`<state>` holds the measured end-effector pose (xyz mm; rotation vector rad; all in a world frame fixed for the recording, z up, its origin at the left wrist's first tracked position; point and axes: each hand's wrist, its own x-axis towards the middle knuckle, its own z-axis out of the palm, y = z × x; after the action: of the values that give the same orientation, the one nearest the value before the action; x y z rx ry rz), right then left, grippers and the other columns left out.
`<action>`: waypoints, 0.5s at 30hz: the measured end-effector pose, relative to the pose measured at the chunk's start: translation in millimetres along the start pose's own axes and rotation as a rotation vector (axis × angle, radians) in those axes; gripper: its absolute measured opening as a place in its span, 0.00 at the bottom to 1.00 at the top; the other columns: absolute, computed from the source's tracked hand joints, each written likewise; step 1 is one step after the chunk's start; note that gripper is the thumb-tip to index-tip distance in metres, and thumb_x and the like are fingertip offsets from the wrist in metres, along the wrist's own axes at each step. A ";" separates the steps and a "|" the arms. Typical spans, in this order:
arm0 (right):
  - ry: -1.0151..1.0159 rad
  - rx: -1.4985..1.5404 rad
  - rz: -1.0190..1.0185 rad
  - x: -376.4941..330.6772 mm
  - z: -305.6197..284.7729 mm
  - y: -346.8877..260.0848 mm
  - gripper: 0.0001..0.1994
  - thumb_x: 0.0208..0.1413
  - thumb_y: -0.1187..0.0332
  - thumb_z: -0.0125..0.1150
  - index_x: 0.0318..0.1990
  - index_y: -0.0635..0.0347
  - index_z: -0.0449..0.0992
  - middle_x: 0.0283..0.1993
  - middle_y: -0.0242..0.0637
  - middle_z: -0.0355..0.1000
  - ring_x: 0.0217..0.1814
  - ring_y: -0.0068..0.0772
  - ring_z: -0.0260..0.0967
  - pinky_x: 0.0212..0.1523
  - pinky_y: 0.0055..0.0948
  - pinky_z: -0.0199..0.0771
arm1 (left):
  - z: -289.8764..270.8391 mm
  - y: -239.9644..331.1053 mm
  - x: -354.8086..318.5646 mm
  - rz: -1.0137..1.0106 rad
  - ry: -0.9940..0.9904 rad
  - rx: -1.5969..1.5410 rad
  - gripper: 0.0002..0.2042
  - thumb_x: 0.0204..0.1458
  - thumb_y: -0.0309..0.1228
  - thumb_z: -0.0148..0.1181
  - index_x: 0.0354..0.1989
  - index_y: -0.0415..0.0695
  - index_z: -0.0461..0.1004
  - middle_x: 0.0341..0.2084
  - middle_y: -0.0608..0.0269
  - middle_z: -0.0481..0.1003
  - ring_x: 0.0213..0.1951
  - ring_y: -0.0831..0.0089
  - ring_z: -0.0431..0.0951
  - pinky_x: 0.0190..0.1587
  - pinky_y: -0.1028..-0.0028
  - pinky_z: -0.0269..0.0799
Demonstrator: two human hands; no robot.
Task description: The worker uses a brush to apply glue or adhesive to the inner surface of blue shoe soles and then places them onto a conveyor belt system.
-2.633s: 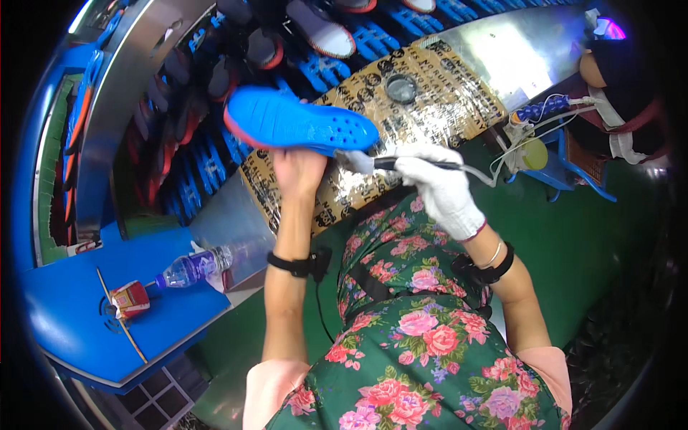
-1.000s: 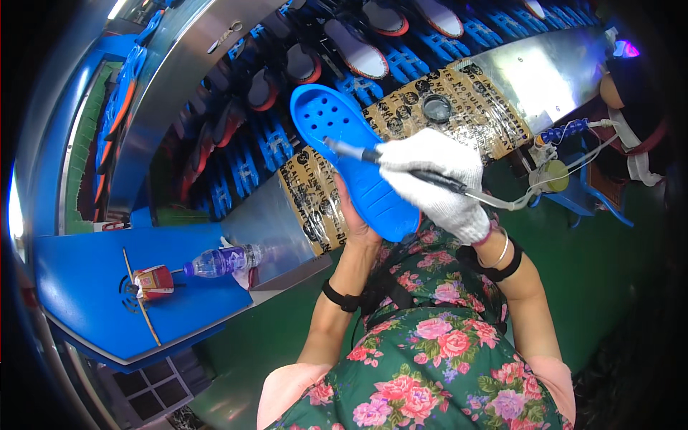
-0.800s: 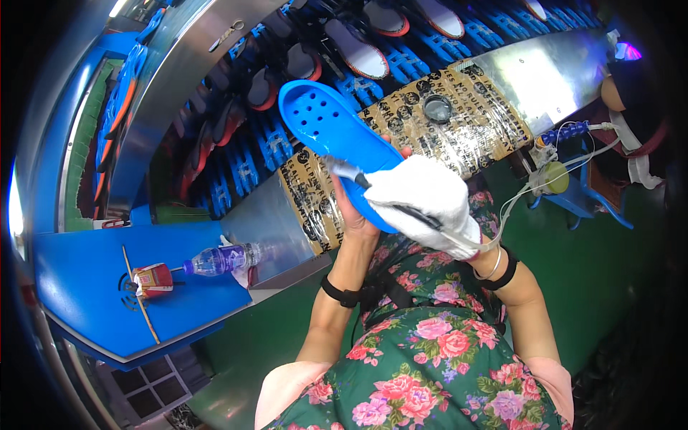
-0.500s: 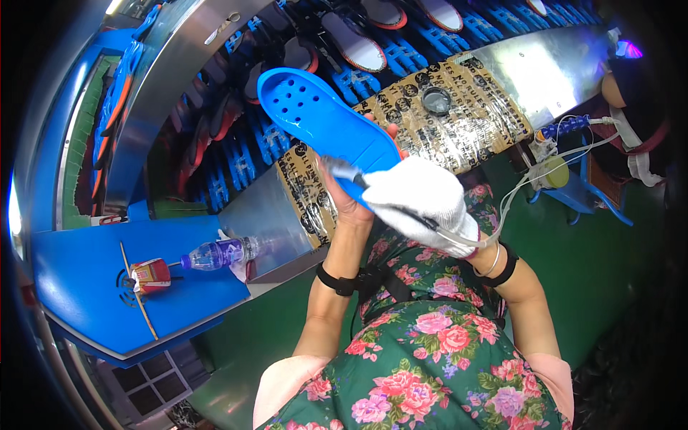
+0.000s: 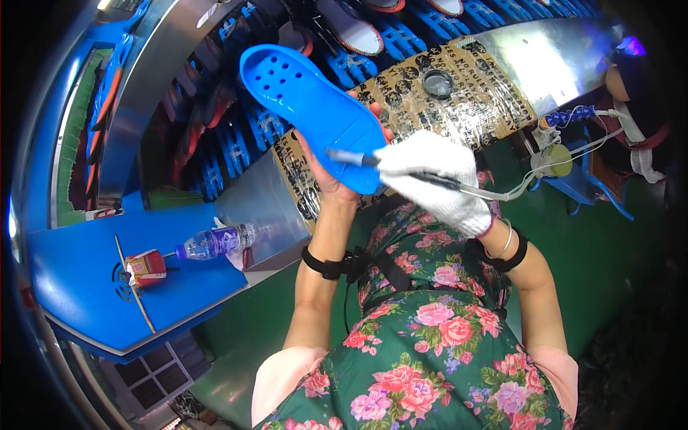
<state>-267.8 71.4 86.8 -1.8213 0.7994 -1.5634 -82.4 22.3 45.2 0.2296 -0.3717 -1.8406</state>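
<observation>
A blue shoe sole (image 5: pixel 304 107), with a cluster of round holes at its far end, lies tilted in my left hand (image 5: pixel 331 185). That bare hand supports it from below, fingertips curling past its right edge. My right hand (image 5: pixel 433 175), in a white knitted glove, grips a dark-handled brush (image 5: pixel 401 169). A pale hose (image 5: pixel 505 193) runs from the brush toward the right. The brush's grey tip is over the near end of the sole; I cannot tell whether it touches.
Ahead stands a rack with more soles (image 5: pixel 355 32) on blue holders. Taped cardboard (image 5: pixel 466 107) covers part of the metal ledge, bearing a round dish (image 5: pixel 438 84). A bottle (image 5: pixel 215 244) and a red packet (image 5: pixel 145 267) lie leftward on a blue table (image 5: pixel 72 287). Another person (image 5: pixel 631 100) is at right.
The sole and my left hand have shifted slightly left and away from me. My gloved right hand has moved up, and the brush tip has gone from the sole's left edge to over its face.
</observation>
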 end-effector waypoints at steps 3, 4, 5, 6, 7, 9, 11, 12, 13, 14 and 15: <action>-0.118 -0.187 -0.202 -1.9 1.2 -10.1 0.12 0.48 0.73 0.72 0.43 0.53 0.85 0.40 0.36 0.82 0.38 0.39 0.79 0.39 0.34 0.79 | -0.4 8.1 2.8 -0.089 -0.071 -0.032 0.51 0.49 0.73 0.55 0.72 0.45 0.57 0.60 0.39 0.69 0.55 0.46 0.75 0.57 0.47 0.73; -0.169 -0.145 -0.222 -6.4 2.3 -14.1 0.11 0.48 0.73 0.73 0.40 0.53 0.85 0.40 0.37 0.82 0.38 0.39 0.79 0.39 0.33 0.80 | -1.1 9.9 2.0 -0.089 -0.069 -0.035 0.51 0.49 0.73 0.55 0.72 0.45 0.57 0.60 0.39 0.69 0.55 0.46 0.75 0.57 0.47 0.73; -0.203 -0.075 -0.167 -7.1 0.8 -17.1 0.10 0.48 0.73 0.73 0.40 0.53 0.85 0.40 0.37 0.82 0.38 0.37 0.79 0.40 0.32 0.80 | -2.2 11.8 1.5 -0.084 -0.067 0.017 0.52 0.49 0.72 0.56 0.73 0.44 0.55 0.61 0.39 0.68 0.55 0.46 0.75 0.57 0.47 0.72; -0.236 -0.005 -0.111 -7.4 -1.5 -19.0 0.10 0.47 0.73 0.74 0.39 0.54 0.85 0.40 0.37 0.82 0.39 0.36 0.80 0.41 0.32 0.80 | -3.1 12.9 1.4 -0.079 -0.064 0.070 0.53 0.48 0.71 0.58 0.74 0.44 0.53 0.61 0.39 0.67 0.56 0.47 0.75 0.58 0.47 0.72; -0.199 0.110 -0.013 -8.6 -1.8 -13.3 0.10 0.47 0.73 0.74 0.39 0.55 0.86 0.40 0.37 0.82 0.40 0.34 0.80 0.42 0.31 0.80 | -0.8 12.4 2.2 -0.103 -0.101 0.026 0.54 0.49 0.69 0.59 0.75 0.42 0.49 0.65 0.38 0.63 0.59 0.45 0.72 0.59 0.46 0.72; -0.064 0.173 0.108 -6.9 -3.9 -6.2 0.07 0.47 0.77 0.75 0.35 0.59 0.85 0.41 0.39 0.83 0.43 0.31 0.81 0.46 0.33 0.79 | 6.2 10.4 1.7 -0.111 -0.127 0.039 0.54 0.50 0.68 0.59 0.75 0.41 0.49 0.66 0.39 0.61 0.60 0.43 0.70 0.59 0.45 0.72; -0.078 -0.031 -0.047 -5.0 -6.3 -6.4 0.10 0.46 0.76 0.75 0.38 0.57 0.85 0.41 0.39 0.83 0.40 0.33 0.80 0.42 0.32 0.78 | 5.9 14.4 3.2 -0.145 -0.165 0.040 0.52 0.52 0.65 0.60 0.75 0.39 0.48 0.69 0.42 0.57 0.62 0.40 0.67 0.58 0.46 0.72; -0.126 -0.152 -0.173 -6.3 -6.7 -9.1 0.11 0.46 0.75 0.75 0.40 0.55 0.85 0.41 0.38 0.83 0.38 0.34 0.80 0.40 0.32 0.77 | 2.8 16.0 2.7 -0.140 -0.161 0.039 0.52 0.52 0.65 0.60 0.75 0.39 0.48 0.69 0.42 0.57 0.62 0.40 0.67 0.58 0.46 0.72; -0.169 -0.193 -0.183 -12.5 -1.0 -14.1 0.14 0.45 0.75 0.75 0.42 0.53 0.85 0.41 0.36 0.82 0.36 0.36 0.79 0.38 0.32 0.76 | 0.4 17.2 3.8 -0.157 -0.187 0.027 0.52 0.52 0.64 0.60 0.75 0.39 0.47 0.69 0.43 0.57 0.61 0.41 0.67 0.57 0.46 0.72; -0.222 -0.136 -0.204 -16.5 -0.6 -16.5 0.12 0.48 0.71 0.74 0.41 0.52 0.84 0.41 0.34 0.82 0.38 0.39 0.79 0.38 0.33 0.79 | -1.5 18.0 5.1 -0.174 -0.212 0.015 0.52 0.52 0.64 0.60 0.75 0.39 0.47 0.69 0.43 0.57 0.60 0.42 0.68 0.57 0.47 0.72; -0.242 -0.069 -0.160 -15.9 -3.1 -18.3 0.11 0.48 0.72 0.74 0.41 0.53 0.85 0.41 0.35 0.82 0.38 0.37 0.79 0.39 0.33 0.80 | -3.2 18.6 6.9 -0.189 -0.249 -0.001 0.52 0.52 0.64 0.60 0.75 0.39 0.47 0.69 0.44 0.57 0.59 0.43 0.69 0.55 0.49 0.72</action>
<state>-271.8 95.2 91.3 -2.1206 0.6143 -1.3886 -66.7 10.3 49.2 0.0342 -0.5363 -2.0622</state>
